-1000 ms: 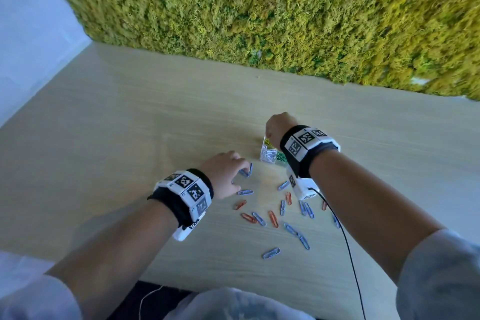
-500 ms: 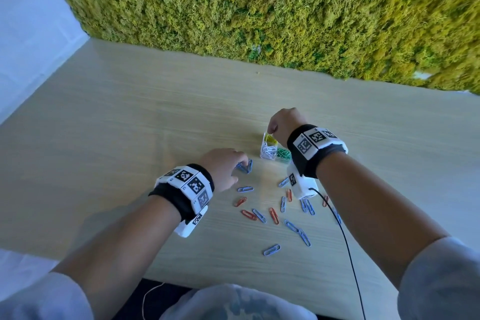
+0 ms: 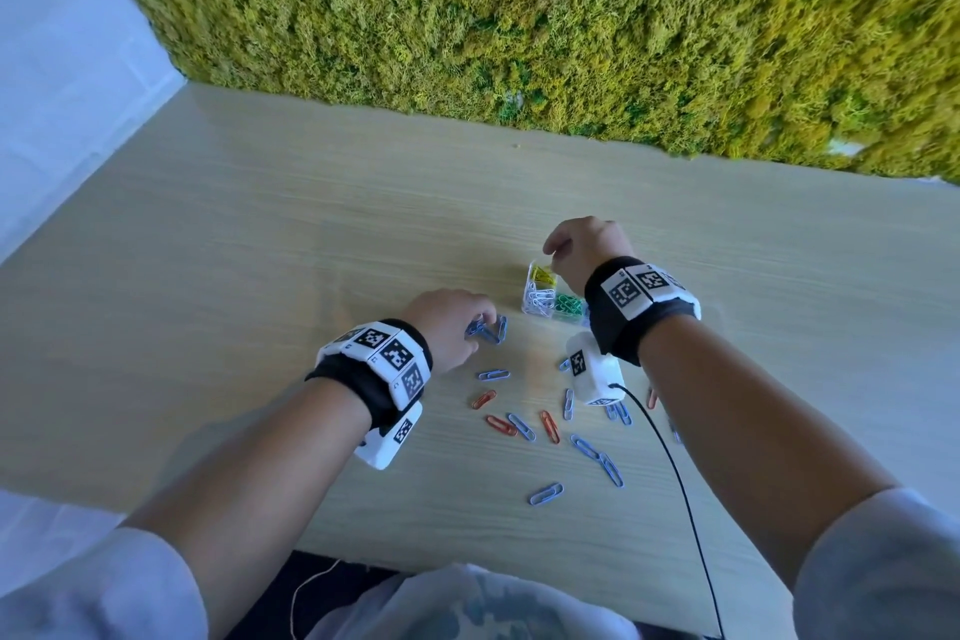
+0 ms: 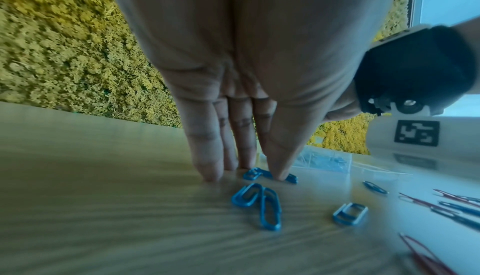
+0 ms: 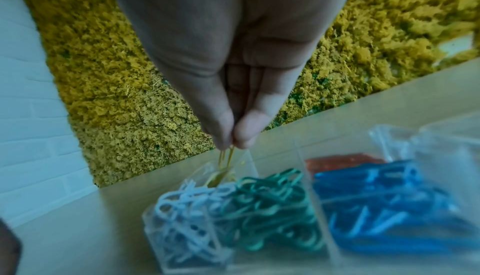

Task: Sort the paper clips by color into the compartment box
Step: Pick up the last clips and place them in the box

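A pale wooden table (image 3: 260,276) carries a clear compartment box (image 3: 535,299) and, nearer the person, scattered blue paper clips (image 3: 545,493) and red paper clips (image 3: 549,425).

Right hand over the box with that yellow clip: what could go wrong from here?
The yellow clip hangs from the right hand just above the box, close to the white clips; released off-line, it may land there. The left hand presses one blue clip beside two others, so it might drag several.

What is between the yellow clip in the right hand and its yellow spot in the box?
Nothing visible: the right hand pinches the yellow clip directly above the open yellow compartment.
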{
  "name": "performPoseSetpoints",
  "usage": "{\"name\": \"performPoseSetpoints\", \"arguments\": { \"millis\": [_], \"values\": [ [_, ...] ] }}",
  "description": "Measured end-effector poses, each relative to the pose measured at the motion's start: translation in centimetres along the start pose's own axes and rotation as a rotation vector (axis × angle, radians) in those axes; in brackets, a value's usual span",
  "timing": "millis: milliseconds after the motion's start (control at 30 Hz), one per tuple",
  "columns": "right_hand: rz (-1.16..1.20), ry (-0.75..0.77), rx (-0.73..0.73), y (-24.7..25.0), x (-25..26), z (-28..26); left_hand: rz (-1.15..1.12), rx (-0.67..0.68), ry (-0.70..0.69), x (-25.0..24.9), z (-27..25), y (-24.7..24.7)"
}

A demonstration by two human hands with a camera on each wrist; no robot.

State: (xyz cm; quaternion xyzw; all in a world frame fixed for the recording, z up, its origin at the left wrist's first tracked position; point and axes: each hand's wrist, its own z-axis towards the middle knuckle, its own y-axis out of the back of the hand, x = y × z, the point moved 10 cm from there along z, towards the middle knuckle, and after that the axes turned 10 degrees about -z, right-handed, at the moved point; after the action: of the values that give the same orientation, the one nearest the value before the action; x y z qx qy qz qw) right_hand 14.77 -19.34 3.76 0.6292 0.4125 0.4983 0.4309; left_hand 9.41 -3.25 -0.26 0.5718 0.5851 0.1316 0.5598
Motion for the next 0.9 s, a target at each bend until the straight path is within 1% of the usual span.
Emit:
{"name": "performPoseSetpoints", "arguments": {
  "millis": [67,133,200,267,433,500,567,600,700,800,900],
  "values": [
    [0.017,0.017,-0.004,0.1,0.2,-0.1,-0.027,-0.016,0.006,0.1,0.1,0.3],
    [-0.032,0.045,0.012,-0.3,0.6,-0.2,-0.067,-0.025,0.014,0.3,0.1,0.5],
    [-0.099,0.065,0.057,-1.1,0.9,-0.2,-0.089,-0.024,0.023,0.4,0.1,0.5],
    [-0.114,0.063,0.094,-1.6,1.0,-0.4,-0.090,-0.036,0.030,0.4,0.2,0.5],
    [-0.049,0.101,0.011,-0.7,2.0,-1.7,-0.020,-0.105,0.024,-0.1,0.8,1.1],
    [-0.117,0.203,0.064,-1.5,3.9,-3.0,0.050,-0.110,0.016,-0.6,1.2,1.2],
    [-0.308,0.296,0.161,-3.4,5.9,-4.6,0.127,-0.118,0.018,-1.1,1.5,1.3],
    [-0.400,0.330,0.186,-4.3,6.6,-5.3,0.164,-0.132,0.016,-1.3,1.7,1.5],
    [-0.476,0.351,0.262,-6.1,7.5,-6.2,0.227,-0.171,0.005,-1.9,1.7,1.7],
    [-0.493,0.350,0.273,-6.1,7.6,-6.7,0.246,-0.187,0.008,-1.6,1.7,1.6],
    [-0.514,0.329,0.290,-6.0,7.1,-7.1,0.201,-0.185,0.040,-0.7,1.9,1.4]
  ]
}}
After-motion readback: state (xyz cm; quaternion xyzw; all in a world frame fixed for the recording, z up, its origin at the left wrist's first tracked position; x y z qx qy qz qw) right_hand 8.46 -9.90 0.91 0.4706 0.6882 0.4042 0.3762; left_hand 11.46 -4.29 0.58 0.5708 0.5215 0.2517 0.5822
